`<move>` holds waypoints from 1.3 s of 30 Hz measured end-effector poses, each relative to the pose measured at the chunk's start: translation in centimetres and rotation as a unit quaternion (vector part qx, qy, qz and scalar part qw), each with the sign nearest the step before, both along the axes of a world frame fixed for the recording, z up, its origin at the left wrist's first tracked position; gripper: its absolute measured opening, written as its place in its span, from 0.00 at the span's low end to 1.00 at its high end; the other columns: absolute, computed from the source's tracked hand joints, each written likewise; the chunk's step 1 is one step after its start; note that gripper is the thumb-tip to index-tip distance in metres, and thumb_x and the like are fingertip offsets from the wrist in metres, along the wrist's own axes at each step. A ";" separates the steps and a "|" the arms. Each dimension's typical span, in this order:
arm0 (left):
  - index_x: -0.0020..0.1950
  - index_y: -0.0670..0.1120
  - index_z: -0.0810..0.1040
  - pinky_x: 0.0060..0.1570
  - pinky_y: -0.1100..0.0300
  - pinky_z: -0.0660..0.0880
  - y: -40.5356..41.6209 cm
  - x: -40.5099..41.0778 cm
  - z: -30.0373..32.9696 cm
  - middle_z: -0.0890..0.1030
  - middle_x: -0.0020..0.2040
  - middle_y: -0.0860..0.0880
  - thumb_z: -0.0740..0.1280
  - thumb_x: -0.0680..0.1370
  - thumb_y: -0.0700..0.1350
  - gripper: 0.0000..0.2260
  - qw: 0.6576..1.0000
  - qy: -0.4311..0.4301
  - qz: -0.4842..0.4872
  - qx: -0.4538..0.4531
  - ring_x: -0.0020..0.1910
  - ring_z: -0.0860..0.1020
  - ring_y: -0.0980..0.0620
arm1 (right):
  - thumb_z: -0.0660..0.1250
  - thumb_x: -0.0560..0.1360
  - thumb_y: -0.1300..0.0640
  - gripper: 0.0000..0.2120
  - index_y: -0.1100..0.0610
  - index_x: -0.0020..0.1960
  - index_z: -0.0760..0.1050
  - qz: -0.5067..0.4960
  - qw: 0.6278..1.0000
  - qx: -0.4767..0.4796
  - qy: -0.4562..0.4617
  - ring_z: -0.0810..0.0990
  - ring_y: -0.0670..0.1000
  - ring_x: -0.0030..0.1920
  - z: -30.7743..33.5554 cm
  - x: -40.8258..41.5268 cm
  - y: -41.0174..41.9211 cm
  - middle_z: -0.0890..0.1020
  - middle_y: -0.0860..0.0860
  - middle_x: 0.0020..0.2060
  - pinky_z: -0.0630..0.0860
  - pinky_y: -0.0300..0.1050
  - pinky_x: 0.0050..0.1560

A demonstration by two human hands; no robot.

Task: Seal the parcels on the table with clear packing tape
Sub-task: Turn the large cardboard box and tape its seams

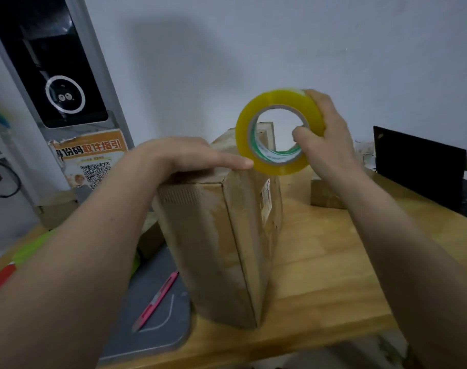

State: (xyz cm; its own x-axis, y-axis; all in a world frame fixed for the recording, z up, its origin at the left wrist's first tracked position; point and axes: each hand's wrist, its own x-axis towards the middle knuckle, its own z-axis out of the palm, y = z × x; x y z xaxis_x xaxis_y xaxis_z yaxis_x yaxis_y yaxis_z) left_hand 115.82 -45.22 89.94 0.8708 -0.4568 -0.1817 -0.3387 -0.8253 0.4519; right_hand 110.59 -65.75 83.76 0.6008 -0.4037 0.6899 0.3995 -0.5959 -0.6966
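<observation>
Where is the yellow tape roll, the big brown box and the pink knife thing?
tape roll (253, 129): head view, left side of the yellow ring.
cardboard box (213, 249): head view, near brown face.
pink utility knife (158, 299): head view, middle of its handle.

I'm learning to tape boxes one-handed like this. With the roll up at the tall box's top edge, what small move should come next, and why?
Probably draw the tape roll away along the top of the tall box. The right hand grips the roll, thumb through its core, just above the box's top edge, while the left hand lies flat on top, fingers straight toward the roll, seemingly pinning the tape's end.
</observation>
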 end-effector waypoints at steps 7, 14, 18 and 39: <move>0.58 0.55 0.71 0.46 0.64 0.67 -2.0 0.8 -1.5 0.75 0.61 0.54 0.67 0.79 0.52 0.10 0.997 -0.032 -0.035 -0.065 0.55 0.72 0.54 | 0.65 0.76 0.60 0.27 0.47 0.72 0.63 0.031 0.999 0.017 0.012 0.75 0.39 0.44 -0.5 0.3 0.0 0.72 0.39 0.47 0.69 0.23 0.38; 0.67 0.52 0.76 0.51 0.61 0.63 -0.9 1.4 -1.6 0.71 0.56 0.55 0.70 0.76 0.56 0.21 0.991 -0.091 0.008 -0.100 0.54 0.69 0.54 | 0.77 0.65 0.52 0.45 0.38 0.74 0.56 0.107 0.968 0.225 0.030 0.76 0.54 0.63 -3.1 1.3 1.6 0.74 0.53 0.66 0.79 0.51 0.58; 0.54 0.48 0.83 0.38 0.65 0.68 -0.7 1.7 -1.8 0.79 0.54 0.52 0.71 0.72 0.60 0.19 0.987 -0.131 0.036 -0.089 0.44 0.74 0.56 | 0.79 0.66 0.59 0.29 0.49 0.62 0.70 0.185 0.905 0.383 0.009 0.82 0.57 0.56 -5.3 1.9 3.1 0.81 0.56 0.55 0.80 0.62 0.55; 0.66 0.51 0.80 0.49 0.64 0.72 1.7 3.2 -2.4 0.80 0.61 0.54 0.75 0.71 0.53 0.24 0.951 -0.071 0.072 -0.293 0.54 0.78 0.56 | 0.67 0.74 0.71 0.16 0.58 0.58 0.69 0.188 0.898 0.394 0.050 0.84 0.61 0.49 -2.5 3.3 4.2 0.78 0.62 0.56 0.83 0.55 0.41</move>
